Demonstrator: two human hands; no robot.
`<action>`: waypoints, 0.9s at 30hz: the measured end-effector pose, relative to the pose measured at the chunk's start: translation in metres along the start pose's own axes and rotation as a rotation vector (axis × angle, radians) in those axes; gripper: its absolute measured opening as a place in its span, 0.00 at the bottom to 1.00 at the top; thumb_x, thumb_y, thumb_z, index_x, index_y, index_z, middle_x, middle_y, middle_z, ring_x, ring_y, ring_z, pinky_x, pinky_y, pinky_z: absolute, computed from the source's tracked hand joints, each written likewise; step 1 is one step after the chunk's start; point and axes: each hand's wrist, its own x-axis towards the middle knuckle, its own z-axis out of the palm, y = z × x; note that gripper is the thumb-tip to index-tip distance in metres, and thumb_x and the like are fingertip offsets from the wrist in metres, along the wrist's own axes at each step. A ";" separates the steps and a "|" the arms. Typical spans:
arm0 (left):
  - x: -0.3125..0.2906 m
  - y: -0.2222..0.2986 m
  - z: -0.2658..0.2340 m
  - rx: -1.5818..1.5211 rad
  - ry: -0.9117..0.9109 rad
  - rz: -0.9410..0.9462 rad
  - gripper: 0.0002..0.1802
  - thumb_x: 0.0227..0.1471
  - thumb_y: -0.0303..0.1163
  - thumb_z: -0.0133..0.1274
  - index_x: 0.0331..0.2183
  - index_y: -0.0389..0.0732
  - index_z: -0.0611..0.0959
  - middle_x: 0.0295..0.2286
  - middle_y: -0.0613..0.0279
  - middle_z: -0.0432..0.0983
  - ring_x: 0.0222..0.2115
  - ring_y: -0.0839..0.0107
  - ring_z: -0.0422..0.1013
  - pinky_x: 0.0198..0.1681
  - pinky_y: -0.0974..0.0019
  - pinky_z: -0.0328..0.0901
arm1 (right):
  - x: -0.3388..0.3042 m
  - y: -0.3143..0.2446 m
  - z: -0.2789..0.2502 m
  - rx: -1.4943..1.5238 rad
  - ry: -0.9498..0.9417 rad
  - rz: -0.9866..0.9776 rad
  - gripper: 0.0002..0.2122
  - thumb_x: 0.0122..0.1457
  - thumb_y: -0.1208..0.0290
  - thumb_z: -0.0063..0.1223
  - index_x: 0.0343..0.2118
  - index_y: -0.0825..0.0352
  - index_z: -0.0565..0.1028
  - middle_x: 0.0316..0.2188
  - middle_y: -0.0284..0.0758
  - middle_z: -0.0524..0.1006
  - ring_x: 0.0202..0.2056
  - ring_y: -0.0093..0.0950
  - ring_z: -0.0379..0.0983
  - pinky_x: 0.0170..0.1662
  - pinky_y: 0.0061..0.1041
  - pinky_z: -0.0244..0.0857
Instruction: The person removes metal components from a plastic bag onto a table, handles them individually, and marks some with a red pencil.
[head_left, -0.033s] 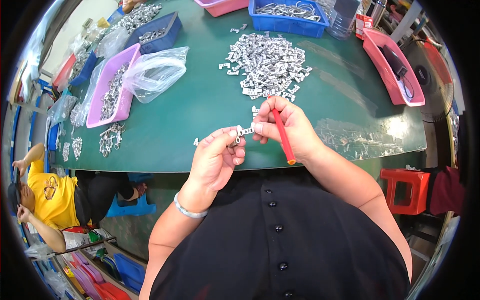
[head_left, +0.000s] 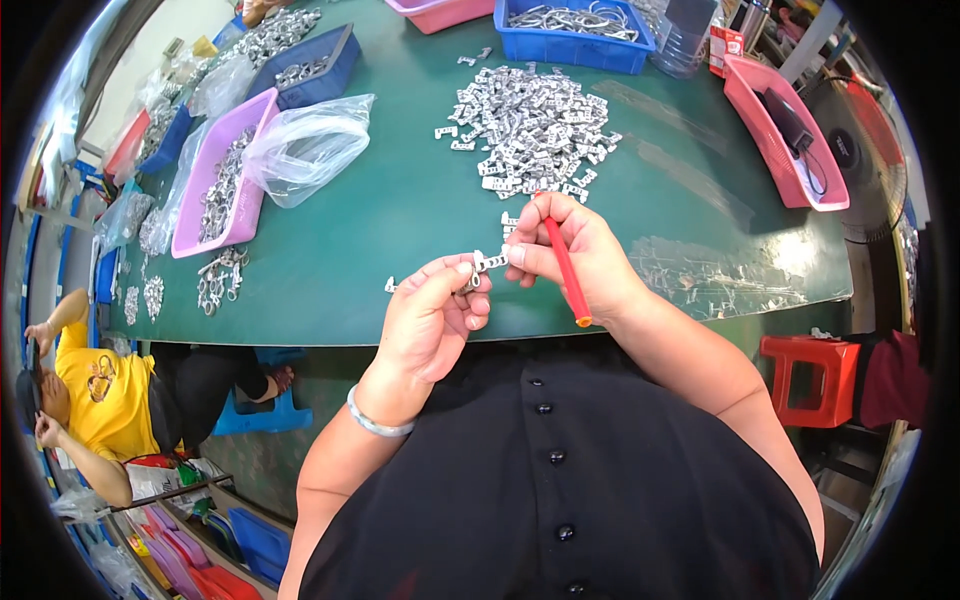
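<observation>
My left hand (head_left: 435, 310) and my right hand (head_left: 580, 255) meet just above the near edge of the green table (head_left: 380, 230). Between their fingertips they pinch a small silver metal part (head_left: 490, 262). A thin red stick (head_left: 565, 270) also lies along my right palm, pointing back toward me. Just beyond my hands is a big heap of the same silver parts (head_left: 535, 130). One loose part (head_left: 390, 285) lies on the table left of my left hand. A silver bangle sits on my left wrist.
At the left stands a pink tray (head_left: 190, 240) of metal pieces with a clear plastic bag (head_left: 305, 145) beside it. Blue bins (head_left: 570, 40) stand at the far edge, and another pink tray (head_left: 785, 130) at the right. There is a red stool (head_left: 800, 375) lower right. A person in yellow (head_left: 90, 390) sits lower left.
</observation>
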 end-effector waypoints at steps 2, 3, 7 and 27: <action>0.001 -0.001 0.004 -0.006 -0.013 -0.004 0.07 0.48 0.29 0.49 0.31 0.37 0.75 0.22 0.64 0.71 0.18 0.78 0.66 0.19 0.77 0.59 | -0.001 -0.001 -0.003 0.036 0.019 0.013 0.08 0.48 0.79 0.53 0.28 0.66 0.65 0.22 0.31 0.70 0.24 0.21 0.69 0.25 0.17 0.63; 0.002 -0.001 0.007 0.002 0.000 -0.001 0.07 0.48 0.29 0.48 0.31 0.37 0.75 0.21 0.64 0.71 0.17 0.78 0.66 0.19 0.76 0.59 | -0.001 -0.001 -0.005 0.070 0.033 0.025 0.08 0.48 0.79 0.53 0.28 0.66 0.65 0.22 0.31 0.70 0.24 0.21 0.69 0.25 0.17 0.63; 0.005 -0.004 0.011 0.057 -0.005 0.030 0.06 0.48 0.30 0.48 0.29 0.37 0.75 0.20 0.64 0.71 0.17 0.78 0.65 0.18 0.77 0.58 | -0.002 -0.003 -0.010 0.100 0.057 0.048 0.08 0.48 0.81 0.52 0.28 0.65 0.65 0.24 0.31 0.71 0.24 0.22 0.70 0.25 0.18 0.63; 0.022 -0.007 0.012 -0.095 -0.043 -0.232 0.07 0.49 0.31 0.46 0.23 0.39 0.71 0.19 0.65 0.67 0.16 0.80 0.59 0.16 0.78 0.53 | -0.003 -0.005 -0.017 0.113 0.096 0.103 0.08 0.47 0.76 0.54 0.28 0.66 0.65 0.21 0.33 0.71 0.20 0.20 0.68 0.21 0.17 0.62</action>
